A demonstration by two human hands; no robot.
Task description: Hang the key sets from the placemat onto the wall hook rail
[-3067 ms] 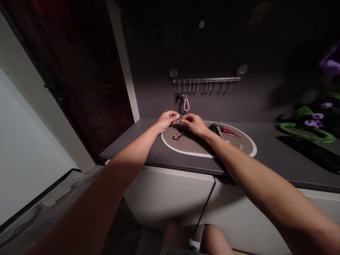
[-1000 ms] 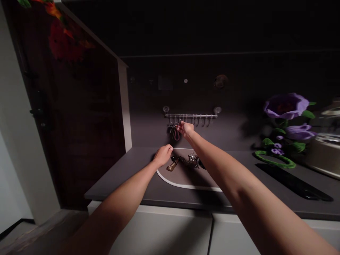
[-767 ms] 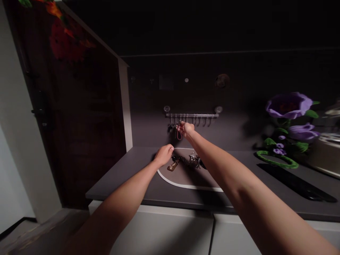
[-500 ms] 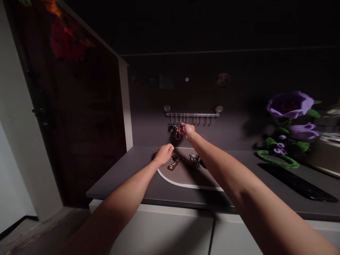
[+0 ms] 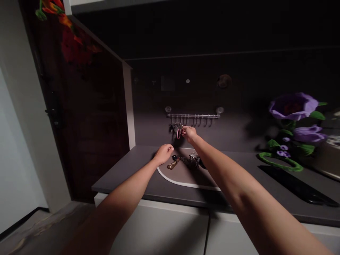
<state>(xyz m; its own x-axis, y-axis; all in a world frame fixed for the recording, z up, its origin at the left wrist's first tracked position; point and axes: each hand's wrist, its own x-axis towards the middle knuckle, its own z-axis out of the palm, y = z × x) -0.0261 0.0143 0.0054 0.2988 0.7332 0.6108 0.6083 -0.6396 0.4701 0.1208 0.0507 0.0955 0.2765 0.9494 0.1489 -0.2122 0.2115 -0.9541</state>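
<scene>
My right hand [image 5: 189, 133] is raised to a clear hook rail [image 5: 193, 115] on the back wall. Its fingers are pinched at the edge of a bunch of keys [image 5: 176, 128] hanging below the left hooks. A pink loop [image 5: 178, 133] dangles from the bunch. Lower down, my left hand [image 5: 164, 153] is curled closed over the left edge of a white-rimmed mat [image 5: 183, 179], and nothing shows in its fingers. On the mat, close to it, lie a brown patterned key fob [image 5: 173, 163] and a dark heap of metal keyrings [image 5: 193, 161].
At the right stand purple craft flowers [image 5: 293, 106] with a green ring base [image 5: 280, 162]. A long black object [image 5: 293, 184] lies in front of them. A dark door [image 5: 87, 134] is to the left, and a cabinet overhangs the counter [image 5: 119, 173].
My right hand has shifted slightly right and down along the keys, which now hang more fully in sight. My left hand has stayed in place. The view has moved a little.
</scene>
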